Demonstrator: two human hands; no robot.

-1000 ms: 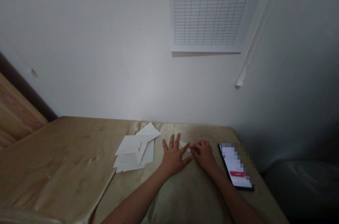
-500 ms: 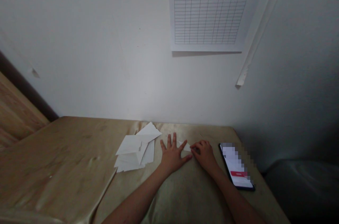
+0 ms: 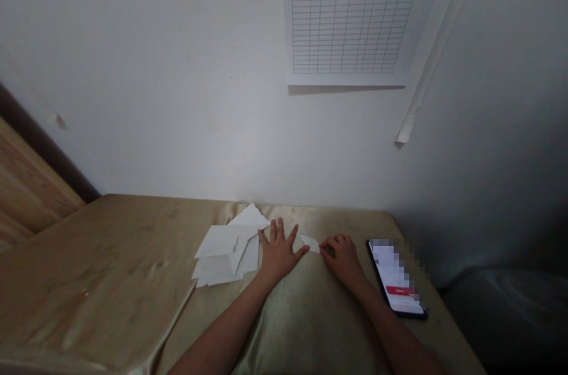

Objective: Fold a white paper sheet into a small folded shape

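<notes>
A small piece of white paper [image 3: 310, 242] lies on the cloth-covered table between my two hands. My right hand [image 3: 341, 256] pinches its right edge between thumb and fingertips. My left hand [image 3: 278, 252] is spread flat, palm down, just left of the paper, with the thumb tip close to its lower edge; whether they touch I cannot tell. Left of that hand lies a loose pile of white paper sheets [image 3: 217, 241], some with torn edges, and my outer fingertips come near its right side.
A phone [image 3: 397, 280] with a lit screen lies right of my right arm. The gold cloth [image 3: 119, 268] covers the table, which meets a white wall [image 3: 177, 97]. A printed grid sheet [image 3: 350, 26] hangs there. At far left is a wooden board [image 3: 31, 186].
My left hand has slid left, off the small paper and toward the pile, so more of the paper shows. My right hand has stayed in place, holding the paper's edge.
</notes>
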